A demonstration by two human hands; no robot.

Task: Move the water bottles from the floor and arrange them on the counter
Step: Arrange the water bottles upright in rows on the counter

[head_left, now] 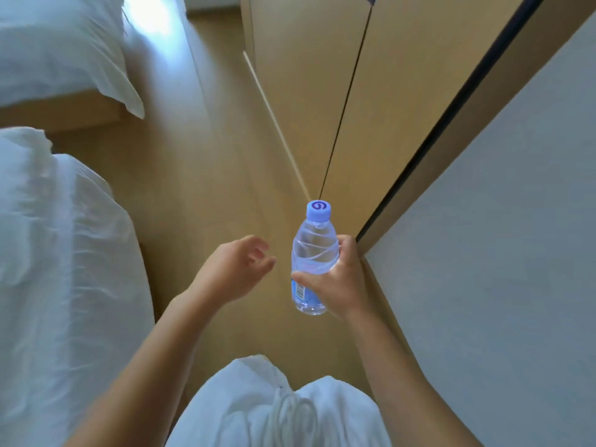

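Observation:
A clear plastic water bottle (314, 253) with a pale blue cap and a blue label is held upright above the wooden floor. My right hand (338, 285) grips it around the middle, fingers and thumb wrapped round the body. My left hand (235, 269) hovers just left of the bottle, fingers loosely curled, holding nothing and not touching it. A grey counter surface (500, 237) lies directly to the right of my right hand.
A bed with white sheets (64, 269) fills the left side, with a second white bedding pile (58, 50) at the top left. Wooden cabinet doors (322, 75) stand ahead. A strip of wooden floor (209, 172) runs between bed and cabinets.

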